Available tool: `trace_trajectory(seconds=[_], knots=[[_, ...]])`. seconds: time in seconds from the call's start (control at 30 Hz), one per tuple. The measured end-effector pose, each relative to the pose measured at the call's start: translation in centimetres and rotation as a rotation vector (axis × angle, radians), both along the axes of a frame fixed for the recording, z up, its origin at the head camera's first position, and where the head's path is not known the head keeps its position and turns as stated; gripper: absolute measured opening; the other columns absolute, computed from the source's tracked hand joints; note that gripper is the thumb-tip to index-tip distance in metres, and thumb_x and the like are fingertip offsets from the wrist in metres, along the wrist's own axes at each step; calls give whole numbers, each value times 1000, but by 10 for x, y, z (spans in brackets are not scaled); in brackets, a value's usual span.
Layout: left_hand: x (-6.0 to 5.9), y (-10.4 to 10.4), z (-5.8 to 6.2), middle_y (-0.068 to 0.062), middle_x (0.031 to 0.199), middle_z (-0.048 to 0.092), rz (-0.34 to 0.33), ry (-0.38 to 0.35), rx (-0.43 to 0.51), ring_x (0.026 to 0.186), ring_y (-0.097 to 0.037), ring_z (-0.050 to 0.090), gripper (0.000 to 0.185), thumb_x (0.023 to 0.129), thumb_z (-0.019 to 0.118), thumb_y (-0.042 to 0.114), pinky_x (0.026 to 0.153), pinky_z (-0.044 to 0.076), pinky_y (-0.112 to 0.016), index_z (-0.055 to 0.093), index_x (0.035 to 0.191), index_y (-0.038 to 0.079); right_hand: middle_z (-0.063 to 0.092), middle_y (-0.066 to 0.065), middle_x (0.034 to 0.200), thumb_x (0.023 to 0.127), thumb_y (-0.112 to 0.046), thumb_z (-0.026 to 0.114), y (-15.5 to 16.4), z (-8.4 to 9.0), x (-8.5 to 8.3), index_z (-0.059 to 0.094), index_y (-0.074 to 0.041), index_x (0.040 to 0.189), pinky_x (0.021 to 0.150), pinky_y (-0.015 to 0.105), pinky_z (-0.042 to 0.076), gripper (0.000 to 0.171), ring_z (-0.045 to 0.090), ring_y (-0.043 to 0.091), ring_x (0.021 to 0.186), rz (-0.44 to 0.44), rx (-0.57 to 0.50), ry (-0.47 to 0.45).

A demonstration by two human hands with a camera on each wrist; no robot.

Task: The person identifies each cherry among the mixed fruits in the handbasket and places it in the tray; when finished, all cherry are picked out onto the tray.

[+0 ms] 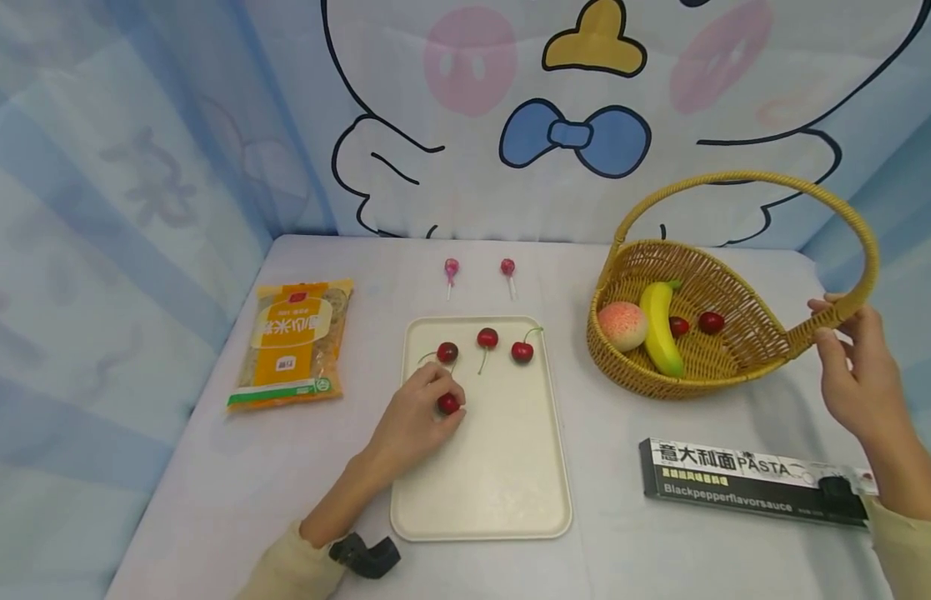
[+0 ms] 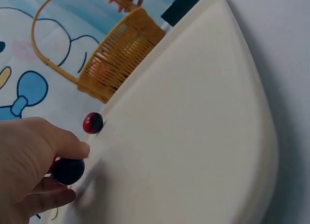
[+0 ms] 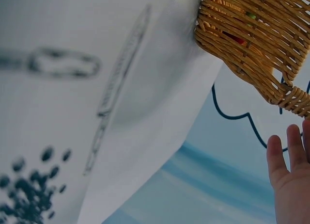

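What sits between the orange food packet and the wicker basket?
The head view shows the cream tray between packet and basket, bearing three cherries, with the left hand pinching a fourth over it; two lollipops lie farther back.

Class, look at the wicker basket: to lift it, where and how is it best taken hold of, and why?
Probably the top of the arched handle, from above: the arch rises over the wicker basket and stands clear of the fruit, so the load should hang beneath. Lifting from the handle's right base, where the right hand is, might tip it.
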State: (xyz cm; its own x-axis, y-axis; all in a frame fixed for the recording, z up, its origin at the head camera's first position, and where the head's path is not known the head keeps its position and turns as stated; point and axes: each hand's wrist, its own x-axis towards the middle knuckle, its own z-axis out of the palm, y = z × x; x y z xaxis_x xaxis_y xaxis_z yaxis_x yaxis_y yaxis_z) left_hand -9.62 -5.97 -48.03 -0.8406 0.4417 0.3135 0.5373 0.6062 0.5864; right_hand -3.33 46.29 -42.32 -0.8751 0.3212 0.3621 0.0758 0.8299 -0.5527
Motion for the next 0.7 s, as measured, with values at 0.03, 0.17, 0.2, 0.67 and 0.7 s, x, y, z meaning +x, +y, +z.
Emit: trace_trajectory(seconds=[0.03,0.17,0.2,0.67,0.7], knots=[[0,-1,-2,-2,103,64,2,-4,-8,93,-15,59,19,84,89,6,78,55,-27,73,92,14,41,17,168,117,-22,34,0,0,0,24,-32,167,130,19,20,52,33,25,163,0,-1,1],[-1,-4,-8,-2,103,64,8,-18,-26,96,-16,58,18,85,88,8,80,54,-29,73,92,14,40,15,169,117,-23,34,0,1,1,23,-37,166,129,17,18,53,31,19,164,3,-7,-4],[-1,-5,-9,-2,104,64,7,-20,-29,97,-17,57,18,85,88,8,80,54,-29,73,93,15,40,13,170,117,-23,33,0,1,1,22,-38,166,130,18,19,53,31,15,164,-1,-7,-7],[-3,-4,1,-4,118,61,40,-42,-41,111,-21,53,37,87,89,18,89,53,-36,66,115,18,41,16,169,117,-21,34,-2,1,1,22,-35,167,127,14,19,53,29,-7,157,15,-5,7],[-4,-4,2,-4,118,61,36,-28,-40,111,-21,53,37,87,89,19,89,53,-36,66,115,18,41,17,169,117,-21,34,-2,2,1,22,-35,167,128,15,20,53,29,-7,157,12,-6,3]])
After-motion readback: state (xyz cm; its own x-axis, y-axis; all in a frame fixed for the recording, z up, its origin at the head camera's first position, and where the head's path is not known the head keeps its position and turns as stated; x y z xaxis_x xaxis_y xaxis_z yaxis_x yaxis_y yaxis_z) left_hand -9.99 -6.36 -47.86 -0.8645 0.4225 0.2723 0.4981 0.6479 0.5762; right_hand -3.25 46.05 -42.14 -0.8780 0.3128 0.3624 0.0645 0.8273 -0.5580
